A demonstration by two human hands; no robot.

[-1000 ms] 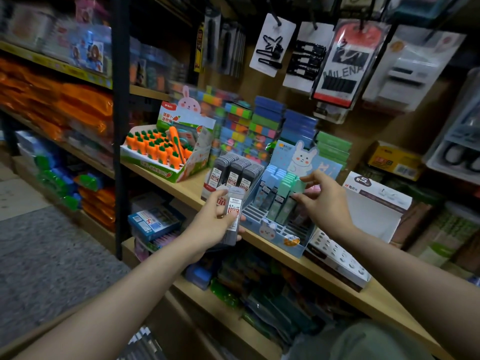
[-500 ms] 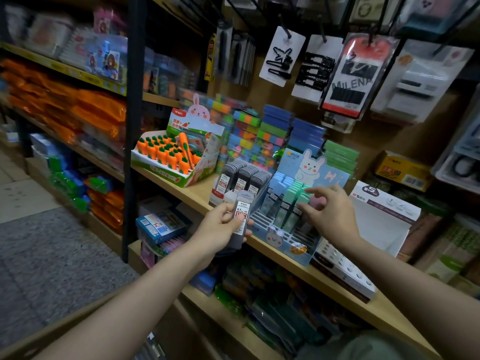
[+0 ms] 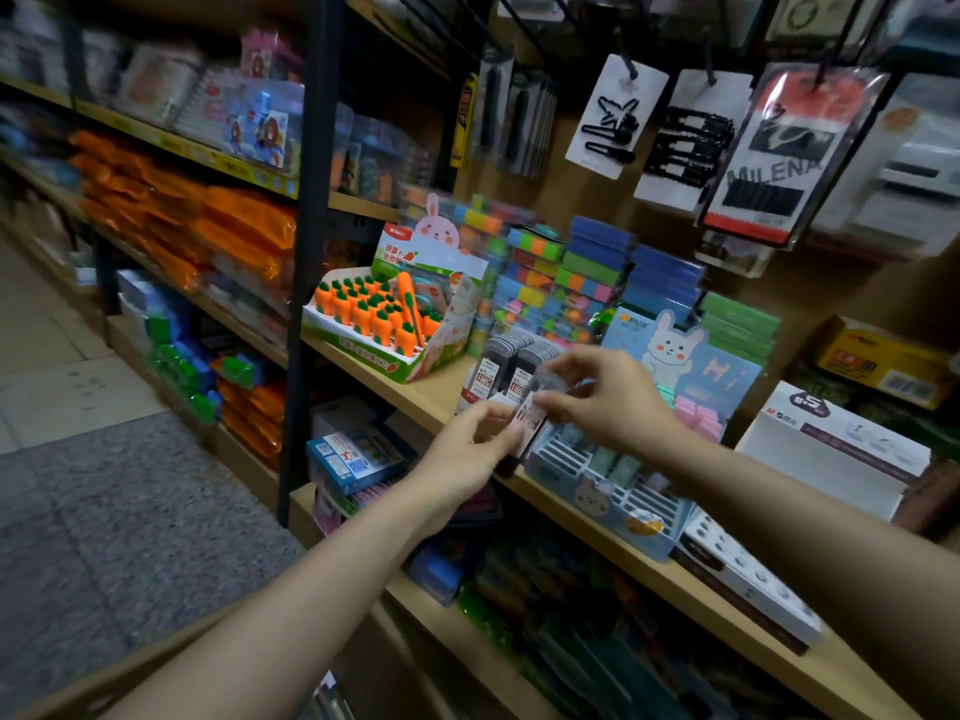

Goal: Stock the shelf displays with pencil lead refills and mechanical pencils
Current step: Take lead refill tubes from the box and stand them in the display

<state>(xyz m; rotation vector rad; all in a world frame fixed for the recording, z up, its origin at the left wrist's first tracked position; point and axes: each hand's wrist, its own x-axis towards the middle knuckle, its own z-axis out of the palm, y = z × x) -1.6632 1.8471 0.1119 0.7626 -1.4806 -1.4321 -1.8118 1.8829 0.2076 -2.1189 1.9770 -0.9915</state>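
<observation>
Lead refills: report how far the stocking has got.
Done: two rows of dark refill cases stand on the wooden shelf. In hand: the left hand grips a few refill packs, and the right hand pinches the top one. Left: those packs, plus bare slots in the bunny display tray.

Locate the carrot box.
Head view, left of centre: the carrot box sits on the wooden shelf, left of the dark refill cases.

Wooden shelf (image 3: 415,392) loaded left to right: carrot display box (image 3: 395,324), dark lead refill cases (image 3: 511,363) stood upright, blue bunny display tray (image 3: 613,491), white box (image 3: 831,459). Stacked coloured packs (image 3: 571,283) ranged behind, against back panel.
</observation>
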